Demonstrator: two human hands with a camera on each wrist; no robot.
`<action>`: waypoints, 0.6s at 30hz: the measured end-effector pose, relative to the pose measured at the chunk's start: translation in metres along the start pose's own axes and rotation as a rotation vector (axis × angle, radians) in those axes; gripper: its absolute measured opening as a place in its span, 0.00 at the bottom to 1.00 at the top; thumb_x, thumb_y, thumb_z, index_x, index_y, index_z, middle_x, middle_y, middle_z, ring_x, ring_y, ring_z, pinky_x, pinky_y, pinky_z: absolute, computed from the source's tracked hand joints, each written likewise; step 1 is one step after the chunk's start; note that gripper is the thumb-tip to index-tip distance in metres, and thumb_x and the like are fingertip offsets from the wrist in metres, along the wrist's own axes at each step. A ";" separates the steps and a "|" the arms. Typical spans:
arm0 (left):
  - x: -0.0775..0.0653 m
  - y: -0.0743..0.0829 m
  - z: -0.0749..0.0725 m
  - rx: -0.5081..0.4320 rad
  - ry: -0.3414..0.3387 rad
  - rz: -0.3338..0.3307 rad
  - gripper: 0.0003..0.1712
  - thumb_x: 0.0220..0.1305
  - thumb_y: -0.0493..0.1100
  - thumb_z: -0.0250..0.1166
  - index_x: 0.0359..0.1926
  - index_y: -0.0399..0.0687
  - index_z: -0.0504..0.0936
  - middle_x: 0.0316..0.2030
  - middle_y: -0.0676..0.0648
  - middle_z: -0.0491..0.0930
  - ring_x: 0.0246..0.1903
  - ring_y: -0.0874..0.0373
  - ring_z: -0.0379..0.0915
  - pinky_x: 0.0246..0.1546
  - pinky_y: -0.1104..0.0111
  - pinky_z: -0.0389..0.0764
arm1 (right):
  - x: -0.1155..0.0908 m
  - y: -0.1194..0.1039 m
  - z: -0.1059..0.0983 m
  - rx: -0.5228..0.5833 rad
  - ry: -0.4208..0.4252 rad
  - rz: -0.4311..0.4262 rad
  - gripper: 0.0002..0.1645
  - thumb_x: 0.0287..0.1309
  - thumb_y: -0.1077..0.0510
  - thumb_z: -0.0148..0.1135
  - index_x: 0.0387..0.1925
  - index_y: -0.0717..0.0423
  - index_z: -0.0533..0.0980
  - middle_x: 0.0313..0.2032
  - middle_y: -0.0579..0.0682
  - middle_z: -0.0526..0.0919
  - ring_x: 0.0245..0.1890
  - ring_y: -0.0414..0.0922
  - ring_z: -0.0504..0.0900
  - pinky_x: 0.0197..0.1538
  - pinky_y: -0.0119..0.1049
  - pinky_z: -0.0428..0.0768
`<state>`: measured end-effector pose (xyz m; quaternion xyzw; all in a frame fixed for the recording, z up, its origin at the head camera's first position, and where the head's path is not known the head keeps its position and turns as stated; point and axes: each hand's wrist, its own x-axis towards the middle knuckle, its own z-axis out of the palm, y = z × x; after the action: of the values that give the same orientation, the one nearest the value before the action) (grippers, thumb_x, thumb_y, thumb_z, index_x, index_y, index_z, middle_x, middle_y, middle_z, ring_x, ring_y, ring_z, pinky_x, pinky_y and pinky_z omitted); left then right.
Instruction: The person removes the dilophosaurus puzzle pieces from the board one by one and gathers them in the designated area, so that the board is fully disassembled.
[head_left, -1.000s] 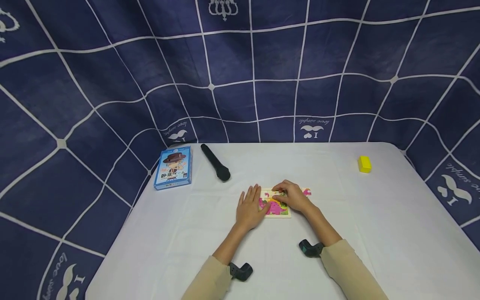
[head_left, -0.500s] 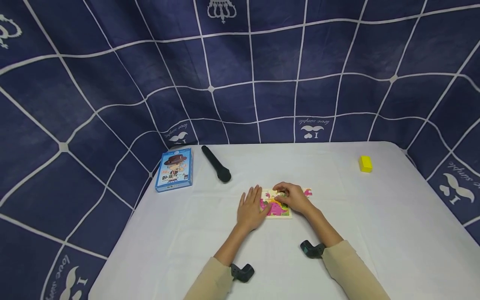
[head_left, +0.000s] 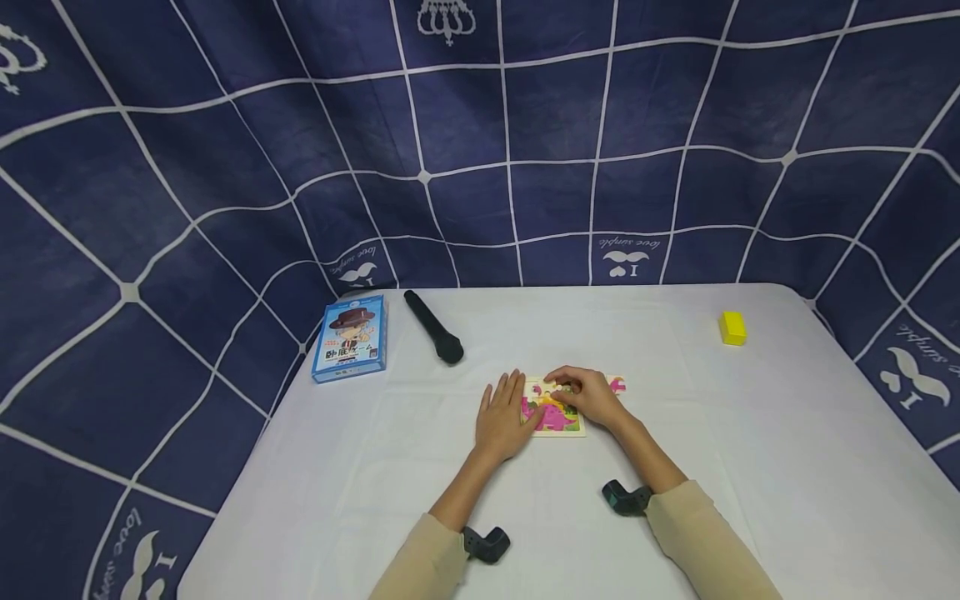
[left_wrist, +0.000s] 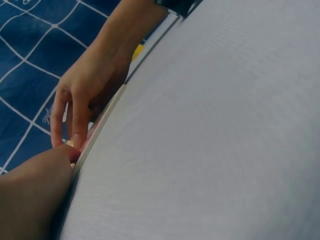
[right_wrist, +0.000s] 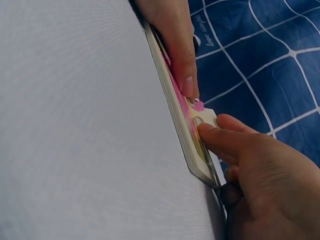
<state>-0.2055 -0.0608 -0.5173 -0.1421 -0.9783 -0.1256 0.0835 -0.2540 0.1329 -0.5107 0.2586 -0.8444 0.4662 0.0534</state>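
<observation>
A small jigsaw puzzle board (head_left: 557, 420) with a pink dinosaur picture lies flat on the white table in the head view. My left hand (head_left: 502, 423) rests along its left edge, fingers straight and thumb reaching onto the board. My right hand (head_left: 591, 398) is over the board's upper right part. In the right wrist view, its thumb and fingers pinch a cream puzzle piece (right_wrist: 206, 112) with a pink patch, tilted up from the board. A loose pink-and-cream piece (head_left: 617, 384) lies beyond the right hand, partly hidden by it.
Towards the back left stand a blue illustrated box (head_left: 349, 337) and a black microphone (head_left: 435, 328). A yellow block (head_left: 732, 328) sits at the back right. A dark blue checked cloth (head_left: 555, 200) hangs behind the table (head_left: 375, 467).
Both hands hold nearly the same places. The right hand's fingers shift only slightly at the piece, and the whole head view drifts a little.
</observation>
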 end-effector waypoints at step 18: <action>0.001 0.000 -0.001 -0.026 -0.013 0.005 0.43 0.65 0.68 0.41 0.70 0.44 0.54 0.69 0.47 0.52 0.69 0.52 0.43 0.67 0.56 0.43 | -0.021 -0.011 -0.047 0.039 0.126 0.100 0.15 0.48 0.59 0.69 0.42 0.50 0.81 0.28 0.47 0.78 0.18 0.40 0.62 0.18 0.30 0.60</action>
<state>-0.2060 -0.0609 -0.5167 -0.1463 -0.9768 -0.1371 0.0758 -0.2375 0.1745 -0.4827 0.1872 -0.8420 0.4999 0.0781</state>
